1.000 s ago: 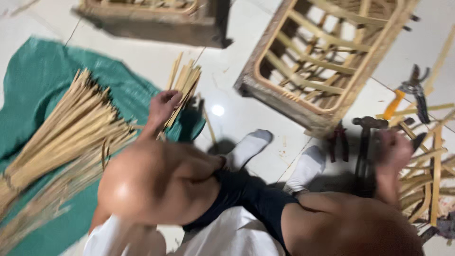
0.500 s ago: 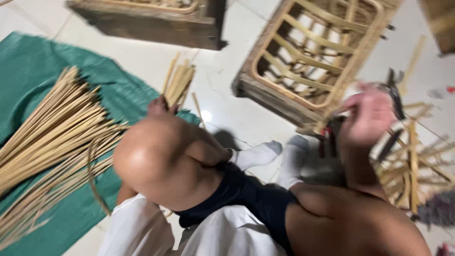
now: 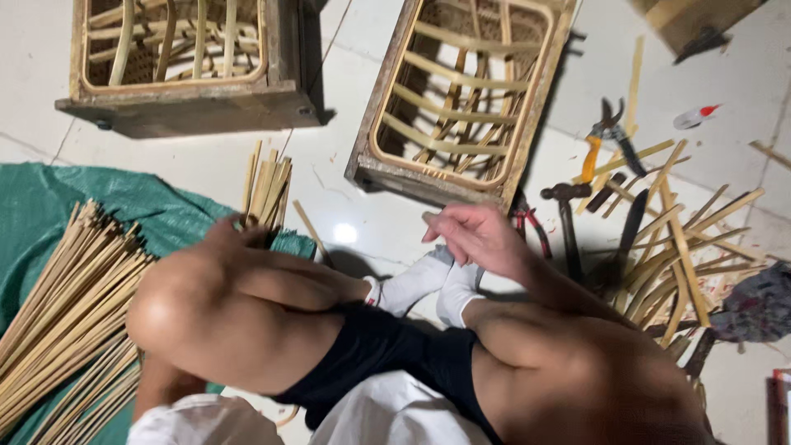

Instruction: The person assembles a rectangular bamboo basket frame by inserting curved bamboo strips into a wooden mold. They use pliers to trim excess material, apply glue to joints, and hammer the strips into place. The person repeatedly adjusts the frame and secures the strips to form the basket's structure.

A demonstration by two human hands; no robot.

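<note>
Bamboo strips (image 3: 265, 191) in left hand (image 3: 232, 233); right hand (image 3: 476, 236) empty

Pale, matt bamboo strips (image 3: 58, 305) lay at nine o'clock on a green woven plastic sheet (image 3: 156, 214). Rough wooden crates (image 3: 457, 99) stood at twelve on glossy white tiles (image 3: 346, 235).
</note>
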